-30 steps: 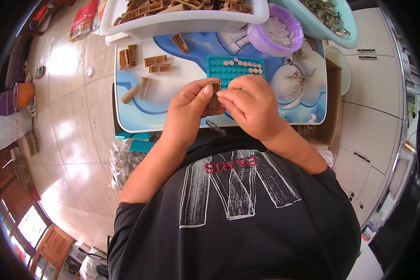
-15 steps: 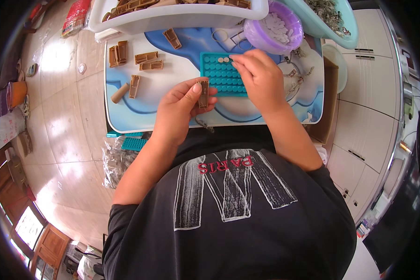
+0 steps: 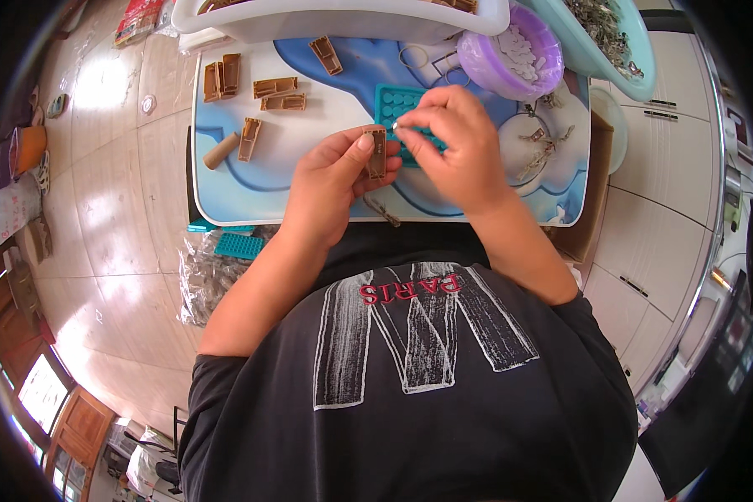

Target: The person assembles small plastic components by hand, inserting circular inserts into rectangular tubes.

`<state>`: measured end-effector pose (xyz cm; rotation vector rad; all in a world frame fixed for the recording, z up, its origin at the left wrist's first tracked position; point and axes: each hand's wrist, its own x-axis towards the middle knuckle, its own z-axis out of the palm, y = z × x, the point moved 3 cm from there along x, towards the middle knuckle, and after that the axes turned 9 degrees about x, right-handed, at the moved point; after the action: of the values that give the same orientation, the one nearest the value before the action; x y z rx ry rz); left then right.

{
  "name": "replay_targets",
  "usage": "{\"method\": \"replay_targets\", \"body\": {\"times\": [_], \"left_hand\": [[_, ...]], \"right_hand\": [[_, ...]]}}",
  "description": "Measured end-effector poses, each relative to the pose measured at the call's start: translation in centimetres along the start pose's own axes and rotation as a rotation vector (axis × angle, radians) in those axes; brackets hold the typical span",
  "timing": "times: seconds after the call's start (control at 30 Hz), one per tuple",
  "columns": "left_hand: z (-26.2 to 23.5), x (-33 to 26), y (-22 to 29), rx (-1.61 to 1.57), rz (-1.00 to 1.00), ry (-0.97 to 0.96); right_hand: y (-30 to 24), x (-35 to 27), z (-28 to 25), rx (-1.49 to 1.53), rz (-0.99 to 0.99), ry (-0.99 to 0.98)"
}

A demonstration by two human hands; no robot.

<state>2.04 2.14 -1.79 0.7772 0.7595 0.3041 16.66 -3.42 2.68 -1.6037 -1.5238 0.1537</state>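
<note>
My left hand (image 3: 328, 174) is closed round a narrow brown plastic casing (image 3: 377, 159), held upright with its hollow side up. Between the thumb and fingers of my right hand (image 3: 467, 155) is a small white disc (image 3: 396, 125), close to the casing's top end. Behind both hands lies a teal silicone tray (image 3: 391, 93) with rows of round cavities, partly covered by my right hand. More brown casings (image 3: 274, 87) are spread over the left of the table, beside a plain brown cylinder (image 3: 222, 151).
A white bin (image 3: 343, 23) of brown casings stands at the back. To its right are a purple bowl (image 3: 534, 79) of white pieces and a light-blue basin (image 3: 640, 82) of metal parts. Loose metal parts (image 3: 544, 149) lie on the patterned table (image 3: 301, 151).
My right hand has come from the tray toward my left hand, carrying the small white disc. My left hand still holds the casing. The whole view has shifted slightly.
</note>
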Motion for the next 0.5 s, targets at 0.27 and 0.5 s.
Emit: {"method": "replay_targets", "body": {"times": [0.27,0.5], "left_hand": [[0.2,0.2,-0.1,-0.048,0.003,0.013],[0.0,0.2,-0.1,-0.036,0.001,0.01]], "right_hand": [[-1.0,-0.7,1.1,-0.043,-0.214,-0.09],[-0.7,-0.7,0.3,-0.017,-0.209,-0.051]]}}
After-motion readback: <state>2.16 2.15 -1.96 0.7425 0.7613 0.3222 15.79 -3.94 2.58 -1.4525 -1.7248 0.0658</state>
